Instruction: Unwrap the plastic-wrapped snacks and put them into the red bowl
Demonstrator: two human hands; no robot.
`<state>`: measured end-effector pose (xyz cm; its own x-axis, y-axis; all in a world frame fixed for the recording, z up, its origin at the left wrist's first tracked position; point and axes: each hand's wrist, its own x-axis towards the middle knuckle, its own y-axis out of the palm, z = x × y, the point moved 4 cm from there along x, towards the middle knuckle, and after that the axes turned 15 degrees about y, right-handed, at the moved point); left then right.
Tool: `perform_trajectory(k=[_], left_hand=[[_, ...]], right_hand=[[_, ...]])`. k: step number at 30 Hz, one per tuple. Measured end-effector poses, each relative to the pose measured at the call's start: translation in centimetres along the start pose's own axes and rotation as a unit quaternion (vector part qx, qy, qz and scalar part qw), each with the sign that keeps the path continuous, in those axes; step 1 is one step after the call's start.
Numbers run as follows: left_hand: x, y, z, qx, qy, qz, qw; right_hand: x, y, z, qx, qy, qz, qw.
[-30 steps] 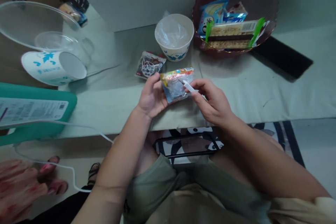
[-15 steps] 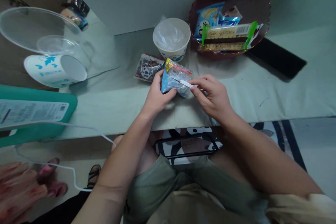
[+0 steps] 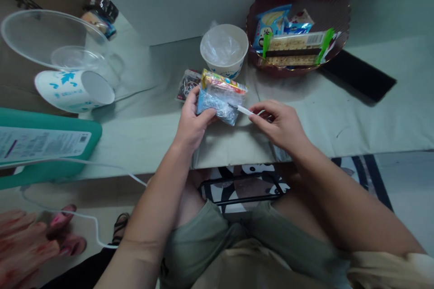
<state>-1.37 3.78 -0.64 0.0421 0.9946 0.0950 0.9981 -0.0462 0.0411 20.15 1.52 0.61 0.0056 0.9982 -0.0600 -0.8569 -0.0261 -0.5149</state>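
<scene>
My left hand (image 3: 195,119) is closed on a crinkled snack packet (image 3: 219,104), blue at the left edge, clear in the middle, with a yellow and red printed strip along the top. In my right hand (image 3: 280,122) is a slim white craft knife (image 3: 246,110), pinched between thumb and fingers. Its dark tip points left and meets the packet's right part; whether it cuts in, I cannot tell. Behind my left hand lies a dark snack packet (image 3: 186,85), partly covered. A paper cup (image 3: 239,61) with a clear plastic liner stands just beyond the held packet.
A dark red bowl (image 3: 344,36) of wrapped snacks stands back right, a black phone (image 3: 361,76) beside it. At left are a tipped paper cup (image 3: 68,90), a clear plastic tub (image 3: 34,36) and a green container (image 3: 74,144) with a white cable (image 3: 115,165). A large pale box (image 3: 176,0) stands behind.
My left hand has shifted left with the packet, which now shows more of its printed strip and covers more of the dark packet. The knife tip has moved slightly right.
</scene>
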Motion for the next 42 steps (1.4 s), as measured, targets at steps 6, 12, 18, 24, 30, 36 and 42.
perform_trajectory(k=[6, 12, 18, 24, 30, 36, 42], left_hand=[[0.4, -1.6, -0.8, -0.015, -0.017, -0.019, 1.000], [-0.8, 0.7, 0.5, 0.006, -0.039, 0.017, 0.999], [-1.4, 0.2, -0.9, 0.251, 0.059, 0.005, 0.966], [-0.7, -0.7, -2.2, 0.278, 0.121, 0.033, 0.952], [-0.7, 0.2, -2.2, 0.288, 0.121, 0.047, 0.949], [-0.8, 0.7, -1.9, 0.325, 0.175, 0.105, 0.923], [0.0, -0.2, -1.7, 0.138, 0.112, 0.017, 0.984]], right_hand=[[0.8, -2.8, -2.3, -0.082, 0.011, -0.054, 0.995], [2.2, -4.8, -4.4, -0.228, 0.009, -0.185, 0.956], [2.1, -4.6, -3.7, -0.273, 0.029, -0.228, 0.934], [0.4, -0.9, 0.0, -0.148, -0.114, -0.066, 0.980], [-0.3, 1.9, 1.1, -0.107, -0.149, 0.007, 0.983], [0.1, 2.7, 0.2, -0.149, -0.120, 0.044, 0.981], [0.1, 2.0, 0.3, -0.153, -0.104, 0.031, 0.982]])
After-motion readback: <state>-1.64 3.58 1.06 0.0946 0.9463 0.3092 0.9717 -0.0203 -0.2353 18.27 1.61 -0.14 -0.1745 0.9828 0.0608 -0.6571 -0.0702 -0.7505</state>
